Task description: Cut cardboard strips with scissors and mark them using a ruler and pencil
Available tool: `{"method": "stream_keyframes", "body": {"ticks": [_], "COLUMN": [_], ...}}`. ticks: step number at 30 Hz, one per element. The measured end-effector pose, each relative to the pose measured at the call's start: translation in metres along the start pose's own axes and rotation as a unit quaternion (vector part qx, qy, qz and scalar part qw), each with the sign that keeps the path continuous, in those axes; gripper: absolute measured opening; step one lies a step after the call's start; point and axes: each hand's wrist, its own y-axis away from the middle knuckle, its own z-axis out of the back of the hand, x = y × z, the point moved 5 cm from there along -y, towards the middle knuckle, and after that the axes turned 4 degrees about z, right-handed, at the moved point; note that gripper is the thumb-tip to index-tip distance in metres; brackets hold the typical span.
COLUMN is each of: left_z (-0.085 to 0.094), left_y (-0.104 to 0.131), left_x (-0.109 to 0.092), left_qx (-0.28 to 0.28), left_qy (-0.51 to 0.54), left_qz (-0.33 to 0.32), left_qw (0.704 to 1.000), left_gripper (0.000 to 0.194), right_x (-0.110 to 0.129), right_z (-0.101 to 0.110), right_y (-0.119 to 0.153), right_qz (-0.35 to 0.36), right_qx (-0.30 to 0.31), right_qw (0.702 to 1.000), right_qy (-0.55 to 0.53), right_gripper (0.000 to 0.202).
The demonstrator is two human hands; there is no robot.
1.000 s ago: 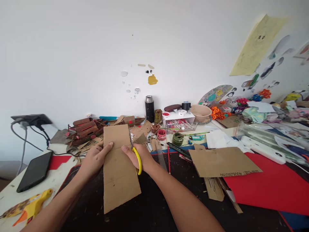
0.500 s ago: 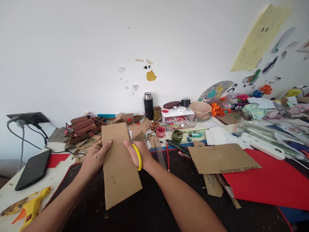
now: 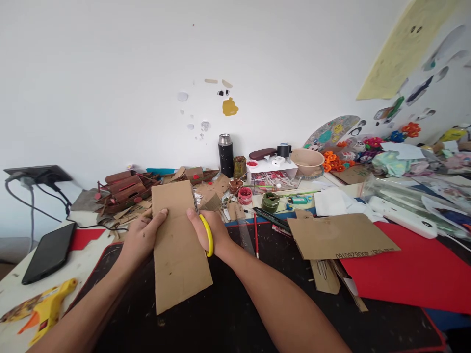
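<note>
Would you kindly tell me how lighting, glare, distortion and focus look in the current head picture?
Head view: soft light on the wall, a faint shadow beside the black bottle; a small shine on its metal top; the yellow sheet looks stretched, probably by a wide lens; the held cardboard and yellow scissors handle read clearly.

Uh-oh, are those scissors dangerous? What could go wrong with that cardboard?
Maybe a few things. The right hand holds the yellow-handled scissors with its thumb close to the blades, so a slip might nick it. The left hand holds the flat brown cardboard piece by its left edge, so it could twist and make a cut crooked. The thin red pencil lies near the right forearm, which might bump it.
</note>
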Motion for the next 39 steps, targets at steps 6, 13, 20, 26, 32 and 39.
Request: {"method": "stream_keyframes", "body": {"ticks": [6, 13, 20, 26, 32, 39], "left_z": [0.000, 0.000, 0.000, -0.004, -0.021, -0.004], "left_y": [0.002, 0.002, 0.009, 0.021, 0.038, 0.022], "left_x": [0.002, 0.004, -0.009, -0.014, -0.011, -0.011], "left_qx": [-0.006, -0.004, 0.006, 0.033, 0.078, 0.007], "left_qy": [0.023, 0.036, 0.014, 0.006, -0.004, 0.087], "left_qz": [0.006, 0.011, 0.021, 0.014, 0.037, 0.042], "left_qw": [1.000, 0.999, 1.000, 0.999, 0.996, 0.995], "left_gripper": [0.061, 0.056, 0.057, 0.071, 0.066, 0.061], "right_x": [0.001, -0.002, -0.002, -0.001, 0.000, 0.006], "right_z": [-0.004, -0.005, -0.001, 0.005, 0.018, 0.015], "right_y": [0.000, 0.000, 0.000, -0.002, -0.008, -0.005], "right_qz": [0.003, 0.009, 0.009, 0.005, 0.015, 0.029], "right_qx": [0.004, 0.006, 0.022, 0.017, -0.019, 0.006], "right_qw": [1.000, 0.999, 0.999, 0.999, 0.997, 0.999], "right_qy": [-0.020, -0.040, -0.043, -0.045, -0.072, -0.043], "right_gripper": [0.056, 0.055, 0.058, 0.061, 0.062, 0.063]}}
